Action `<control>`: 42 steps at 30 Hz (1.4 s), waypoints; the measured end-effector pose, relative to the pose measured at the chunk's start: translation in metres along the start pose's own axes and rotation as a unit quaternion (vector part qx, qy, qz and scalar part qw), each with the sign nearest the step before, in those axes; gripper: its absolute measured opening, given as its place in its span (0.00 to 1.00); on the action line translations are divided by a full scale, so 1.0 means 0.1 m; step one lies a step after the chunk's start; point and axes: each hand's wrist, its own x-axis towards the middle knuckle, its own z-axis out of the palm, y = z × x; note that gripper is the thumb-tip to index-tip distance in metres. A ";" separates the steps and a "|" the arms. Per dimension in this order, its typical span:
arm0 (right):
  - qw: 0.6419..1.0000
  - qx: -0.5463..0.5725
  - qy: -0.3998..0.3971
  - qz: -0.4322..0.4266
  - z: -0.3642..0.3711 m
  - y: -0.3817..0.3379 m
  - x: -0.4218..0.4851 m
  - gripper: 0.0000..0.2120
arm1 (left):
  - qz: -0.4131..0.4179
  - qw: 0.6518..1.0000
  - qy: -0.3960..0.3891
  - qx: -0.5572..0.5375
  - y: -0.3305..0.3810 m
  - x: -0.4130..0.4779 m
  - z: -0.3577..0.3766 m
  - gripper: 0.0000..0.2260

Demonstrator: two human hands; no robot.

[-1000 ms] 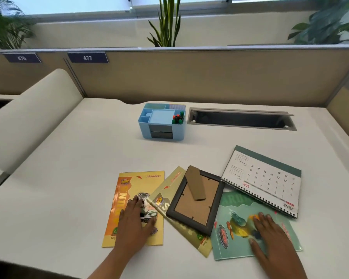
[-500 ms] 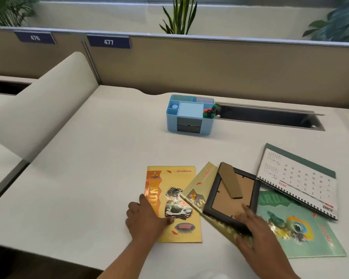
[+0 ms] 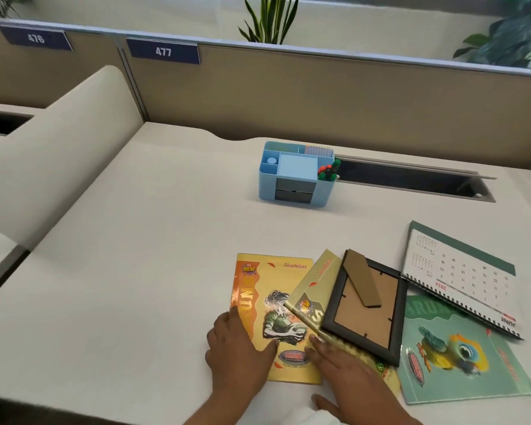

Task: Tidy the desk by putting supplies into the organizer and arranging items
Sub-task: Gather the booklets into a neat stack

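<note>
we laid our flat open left hand (image 3: pixel 238 355) and right hand (image 3: pixel 347 374) on two of three books (image 3: pixel 270 305); one frame (image 3: pixel 365 305) and one calendar (image 3: pixel 460 277) lay past our right.

The organizer (image 3: pixel 295 176) stands toward the back of the desk (image 3: pixel 141 271), just left of a cable slot (image 3: pixel 411 182) and in front of the partition (image 3: pixel 319 99). Near the front edge, a leftmost notebook (image 3: pixel 270 314) lies partly under a second notebook (image 3: pixel 314 289), on which a picture frame (image 3: pixel 365 305) rests face down. To the right, a calendar (image 3: pixel 463 277) overlaps the far edge of a third notebook (image 3: pixel 460 354).
</note>
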 end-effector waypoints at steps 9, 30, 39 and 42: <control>0.999 0.001 -0.047 0.004 -0.19 0.02 0.03 0.31 | -0.101 0.920 -0.085 -0.369 -0.04 0.23 -0.25 0.03; 0.738 0.670 0.056 0.052 -0.80 -0.24 0.22 0.28 | 0.002 0.808 -0.089 -0.583 0.10 0.01 -1.15 0.13; 0.642 0.709 0.253 0.145 -0.73 0.19 -0.02 0.11 | -0.004 0.852 -0.189 -0.488 0.46 0.09 -0.69 0.16; 0.632 0.696 0.280 0.194 -0.56 0.42 0.03 0.15 | -0.042 0.884 -0.164 -0.436 0.44 0.19 -0.43 0.10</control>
